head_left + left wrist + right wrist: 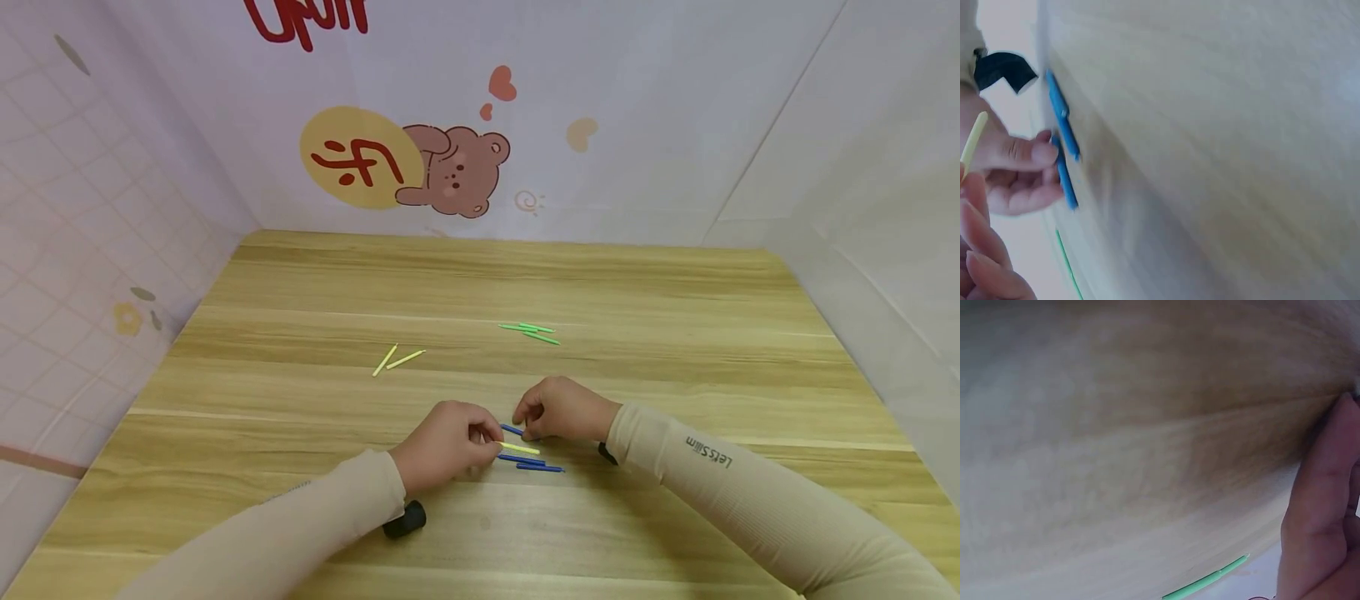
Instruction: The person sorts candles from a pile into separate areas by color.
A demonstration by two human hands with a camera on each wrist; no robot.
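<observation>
In the head view my left hand [448, 443] pinches one end of a thin yellow candle [521, 448] between thumb and fingers. My right hand [568, 410] curls its thumb and fingertips round the end of a blue candle [512, 429] just beyond it. Two more blue candles [540, 468] lie on the table, on the near side of the yellow one. The left wrist view shows the yellow candle [972, 142] tilted up from the left fingers, with the right thumb on the blue candle [1066, 182]. In the right wrist view the blue candle cannot be made out.
Several green candles [529, 329] lie farther back on the wooden table [660, 308]. Two yellow candles [406, 359] lie to their left. Printed fabric walls [645, 100] stand behind the table and along both sides.
</observation>
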